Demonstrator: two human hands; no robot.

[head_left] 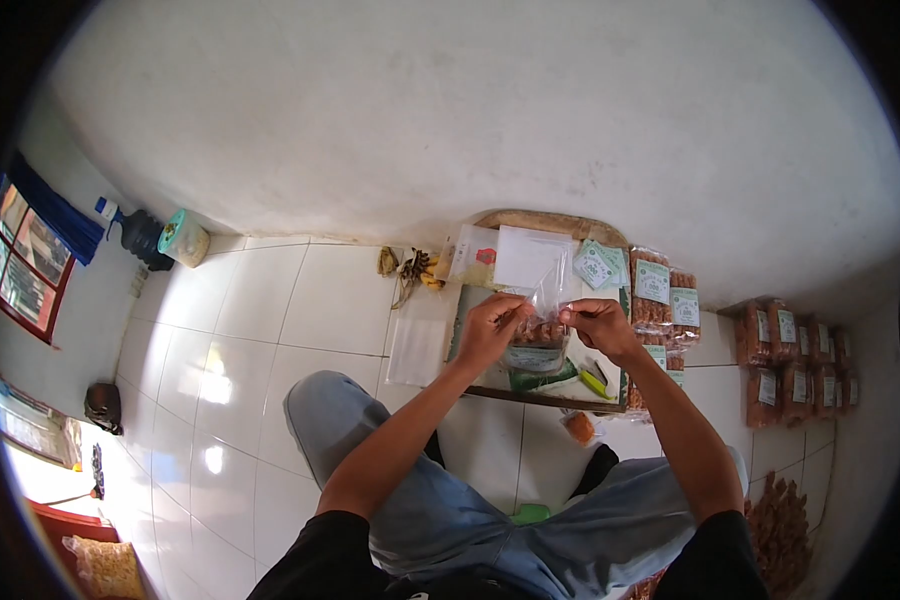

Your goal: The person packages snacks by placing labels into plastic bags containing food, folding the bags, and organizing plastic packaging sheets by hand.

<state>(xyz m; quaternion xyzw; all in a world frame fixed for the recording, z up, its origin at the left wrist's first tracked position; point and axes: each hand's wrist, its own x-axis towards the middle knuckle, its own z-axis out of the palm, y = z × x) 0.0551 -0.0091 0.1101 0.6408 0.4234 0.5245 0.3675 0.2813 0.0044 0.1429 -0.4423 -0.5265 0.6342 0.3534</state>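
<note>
From afar, I see the left hand and right hand pinch a clear plastic bag, apparently steadying its loose top.

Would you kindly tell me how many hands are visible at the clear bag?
2: the left hand on the left side of the clear bag, and the right hand on its right side.

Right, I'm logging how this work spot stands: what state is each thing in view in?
Left fingers: closed on the bag
Right fingers: closed on the bag
Clear bag: partly filled, top held up; seal unclear
Loose labels: overlapping, unattached
Nearer packs: filled, labelled
Farther packs: filled, labelled, grouped
Green tool: lying down
Water bottle: upright, pump fitted
Tub: upright; lid unclear
Curtain: drawn aside
</note>
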